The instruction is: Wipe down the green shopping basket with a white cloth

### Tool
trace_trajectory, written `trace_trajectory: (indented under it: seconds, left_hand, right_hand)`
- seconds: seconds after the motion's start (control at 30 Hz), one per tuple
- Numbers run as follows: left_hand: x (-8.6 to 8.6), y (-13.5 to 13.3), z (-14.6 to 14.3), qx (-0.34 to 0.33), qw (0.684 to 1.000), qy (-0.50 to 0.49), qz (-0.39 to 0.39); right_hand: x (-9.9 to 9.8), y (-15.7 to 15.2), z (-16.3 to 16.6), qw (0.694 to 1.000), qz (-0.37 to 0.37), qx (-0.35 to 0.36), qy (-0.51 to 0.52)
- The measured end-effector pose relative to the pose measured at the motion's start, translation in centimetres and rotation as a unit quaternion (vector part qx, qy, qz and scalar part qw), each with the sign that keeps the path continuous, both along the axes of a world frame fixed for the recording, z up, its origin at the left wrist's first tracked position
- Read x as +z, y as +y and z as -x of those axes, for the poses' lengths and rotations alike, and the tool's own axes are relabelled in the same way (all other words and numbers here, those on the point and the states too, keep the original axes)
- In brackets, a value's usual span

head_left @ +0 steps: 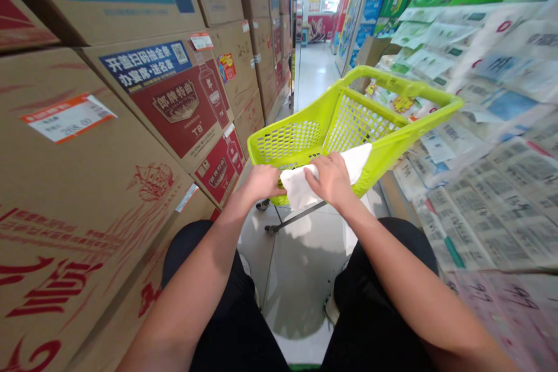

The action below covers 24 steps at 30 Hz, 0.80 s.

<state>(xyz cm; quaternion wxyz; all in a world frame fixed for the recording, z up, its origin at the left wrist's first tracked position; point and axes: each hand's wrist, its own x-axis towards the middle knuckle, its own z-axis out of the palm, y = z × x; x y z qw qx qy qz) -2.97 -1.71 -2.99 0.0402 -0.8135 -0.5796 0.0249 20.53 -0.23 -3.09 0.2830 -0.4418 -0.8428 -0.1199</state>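
A lime-green shopping cart (296, 135) with perforated plastic walls stands before me, turned at an angle on the floor. My left hand (264, 181) is closed over the near left corner of its rim, thumb pointing toward a white cloth (300, 186). The cloth is draped along the cart's near side, its right part reaching up the rim. My right hand (330, 177) presses and grips the cloth against that rim with curled fingers. Some fingertips of both hands are hidden. The cart's handle (407, 86) points to the far right.
Stacked cardboard cartons (174, 104) with price tags wall the left side. Packs of paper goods (492, 75) are piled on the right, partly blurred. My knees flank the tiled floor (300, 261), near a cart caster (271, 229). The aisle (316, 64) runs on behind the cart.
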Motion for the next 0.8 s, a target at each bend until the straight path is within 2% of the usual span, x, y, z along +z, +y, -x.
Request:
trace_trajectory:
  seconds: [0.07,0.13,0.23,0.33,0.43,0.57,0.7,0.8]
  left_hand:
    - [0.0,0.0,0.0,-0.009,1.0,0.003,0.0]
    - [-0.1,0.2,0.2,-0.01,1.0,0.007,0.005]
    - [-0.3,0.4,0.6,-0.006,1.0,0.016,0.015]
    - [-0.4,0.6,1.2,-0.003,0.999,0.025,0.024]
    - [-0.4,0.7,1.7,0.003,0.999,0.023,0.03]
    - [0.0,0.6,1.9,0.031,0.999,0.014,0.025]
    - [0.5,0.2,2.2,0.046,0.999,-0.003,0.021]
    - [0.6,0.0,2.9,0.035,0.999,-0.019,0.023]
  right_hand:
    - [-0.1,-0.5,1.1,1.0,0.002,0.013,-0.007]
    - [0.2,-0.1,0.6,1.0,0.011,0.012,-0.013]
    - [1.0,2.0,-3.0,1.0,0.02,-0.011,-0.009]
    - [1.8,4.4,-7.4,0.998,-0.003,-0.066,0.017]
    - [2.0,5.4,-9.5,0.992,-0.038,-0.114,0.044]
    - [1.3,3.5,-7.1,0.991,-0.058,-0.117,0.03]
    - [0.4,0.6,-3.4,0.998,-0.036,-0.039,-0.032]
    - [0.4,-0.3,-2.6,0.998,-0.027,-0.003,-0.053]
